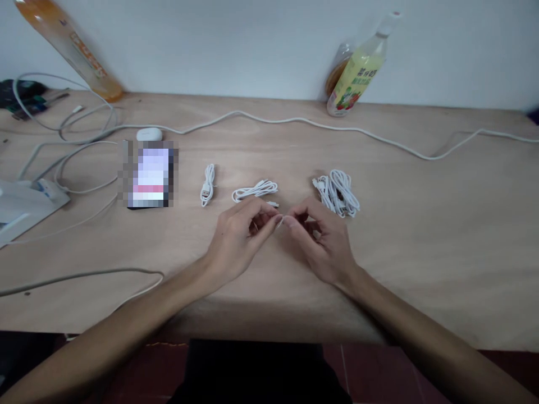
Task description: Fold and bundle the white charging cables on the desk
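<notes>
My left hand (242,235) and my right hand (322,238) meet fingertip to fingertip above the front middle of the table. Pinched between them is a thin white twist tie (280,221), mostly covered by the fingers. Just behind my left hand lies a loosely coiled white USB cable (255,191), its near side partly hidden by the hand. A small tied white USB cable (207,185) rests farther left. Beyond my right hand sits a group of coiled white cables (337,193).
On the left are a phone (151,175) with a blurred screen, a white earphone case (149,134), a power strip (29,202) and tangled cords. An orange bottle (80,56) and a yellow-labelled bottle (357,73) stand by the wall. A long white cable (295,119) crosses the table.
</notes>
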A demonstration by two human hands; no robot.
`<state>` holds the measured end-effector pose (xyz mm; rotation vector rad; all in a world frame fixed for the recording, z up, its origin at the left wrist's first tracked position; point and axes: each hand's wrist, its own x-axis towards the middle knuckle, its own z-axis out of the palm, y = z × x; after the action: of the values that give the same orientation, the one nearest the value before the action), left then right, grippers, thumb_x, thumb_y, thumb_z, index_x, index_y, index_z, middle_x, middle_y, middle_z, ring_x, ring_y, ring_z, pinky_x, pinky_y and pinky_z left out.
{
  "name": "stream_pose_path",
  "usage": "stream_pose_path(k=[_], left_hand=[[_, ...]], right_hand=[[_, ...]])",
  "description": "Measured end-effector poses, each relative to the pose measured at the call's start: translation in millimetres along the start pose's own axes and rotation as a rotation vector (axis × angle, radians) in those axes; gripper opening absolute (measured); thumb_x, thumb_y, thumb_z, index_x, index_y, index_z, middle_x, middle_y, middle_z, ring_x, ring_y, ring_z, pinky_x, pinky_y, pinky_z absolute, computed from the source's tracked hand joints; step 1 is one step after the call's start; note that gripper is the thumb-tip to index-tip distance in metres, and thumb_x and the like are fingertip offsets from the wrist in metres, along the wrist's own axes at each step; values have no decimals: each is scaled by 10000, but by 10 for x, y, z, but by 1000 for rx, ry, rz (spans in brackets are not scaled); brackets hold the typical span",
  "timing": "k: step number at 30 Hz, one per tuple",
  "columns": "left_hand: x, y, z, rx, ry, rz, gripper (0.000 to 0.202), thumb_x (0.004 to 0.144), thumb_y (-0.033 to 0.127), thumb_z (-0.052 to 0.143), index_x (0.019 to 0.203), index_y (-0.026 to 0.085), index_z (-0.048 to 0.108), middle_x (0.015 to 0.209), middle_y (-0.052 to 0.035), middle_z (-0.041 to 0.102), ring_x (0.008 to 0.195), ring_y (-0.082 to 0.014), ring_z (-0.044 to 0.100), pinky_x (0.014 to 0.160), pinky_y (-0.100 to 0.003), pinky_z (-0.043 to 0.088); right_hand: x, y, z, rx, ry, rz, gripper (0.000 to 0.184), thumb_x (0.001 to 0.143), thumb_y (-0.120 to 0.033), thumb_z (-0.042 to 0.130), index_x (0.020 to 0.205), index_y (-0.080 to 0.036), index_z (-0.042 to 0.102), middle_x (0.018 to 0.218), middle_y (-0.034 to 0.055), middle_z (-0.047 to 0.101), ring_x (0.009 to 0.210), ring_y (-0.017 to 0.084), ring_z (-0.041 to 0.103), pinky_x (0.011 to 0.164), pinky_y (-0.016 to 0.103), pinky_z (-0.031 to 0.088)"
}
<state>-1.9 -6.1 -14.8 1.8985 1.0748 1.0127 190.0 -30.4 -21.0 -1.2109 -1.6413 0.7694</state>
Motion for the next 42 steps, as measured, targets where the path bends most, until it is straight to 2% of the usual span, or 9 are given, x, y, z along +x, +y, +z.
stream_pose_path(k=[4, 8, 10, 15, 19, 23, 27, 35, 42], left_hand=[[-2, -12, 12, -2, 23, 10, 111, 1040, 253, 720, 964, 180, 757, 804, -12, 718, 703, -136, 619, 628, -241, 480], [-3, -19, 9, -17, 26, -6, 103, 1036, 256, 727, 980, 181, 770, 830, -23, 744, 733, -145, 649, 645, -243, 494], [-4, -16, 6, -41, 22, -26, 99, 1035, 259, 721, 988, 183, 764, 849, -32, 760, 749, -152, 667, 644, -243, 503], [2, 4, -5, -66, -4, -88, 118, 1038, 288, 705, 990, 186, 740, 863, -42, 753, 757, -159, 664, 631, -243, 505], [0, 27, -25, -69, -41, -94, 128, 1056, 288, 658, 989, 191, 711, 870, -42, 735, 756, -161, 657, 647, -250, 517], [-7, 51, -44, -76, -73, -88, 157, 1078, 292, 626, 971, 196, 687, 854, -40, 717, 745, -160, 656, 660, -255, 536], [-3, 55, -50, -99, -83, -86, 166, 1079, 290, 622, 967, 191, 694, 852, -41, 728, 740, -159, 673, 678, -262, 550], [20, 41, -18, -231, -29, -179, 133, 1001, 314, 742, 981, 184, 761, 892, -53, 802, 792, -175, 744, 715, -273, 581], [40, 52, 1, -396, -36, -256, 161, 1013, 330, 740, 931, 191, 743, 777, -13, 759, 713, -153, 725, 679, -256, 616]], right_hand=[[19, 36, -11, 122, 49, 136, 196, 1039, -348, 649, 882, -235, 680, 760, -17, 614, 674, 151, 533, 589, 299, 404], [68, 31, -41, 297, -102, 256, 219, 1023, -405, 693, 891, -230, 689, 735, -39, 556, 652, 140, 483, 602, 296, 407], [82, 15, -50, 335, -132, 276, 233, 1017, -418, 712, 885, -228, 691, 731, -43, 546, 641, 135, 466, 597, 293, 405], [82, 18, -40, 282, -109, 234, 223, 1015, -405, 713, 879, -229, 705, 723, -34, 584, 641, 139, 491, 592, 285, 421], [62, 53, -28, 173, -73, 161, 163, 1018, -345, 694, 900, -234, 710, 804, -6, 673, 708, 154, 566, 622, 280, 462], [43, 71, -20, 112, -71, 131, 150, 1033, -331, 674, 916, -242, 705, 839, 3, 700, 740, 163, 592, 641, 283, 477], [37, 79, -16, 96, -75, 112, 140, 1037, -312, 659, 921, -242, 694, 833, -1, 696, 735, 163, 586, 647, 287, 472], [41, 83, -21, 73, -27, 82, 142, 1043, -315, 645, 925, -246, 682, 838, 2, 681, 745, 168, 576, 653, 295, 470], [45, 99, -18, 78, 56, 75, 155, 1048, -340, 654, 923, -250, 665, 828, -5, 650, 737, 161, 572, 620, 282, 456]])
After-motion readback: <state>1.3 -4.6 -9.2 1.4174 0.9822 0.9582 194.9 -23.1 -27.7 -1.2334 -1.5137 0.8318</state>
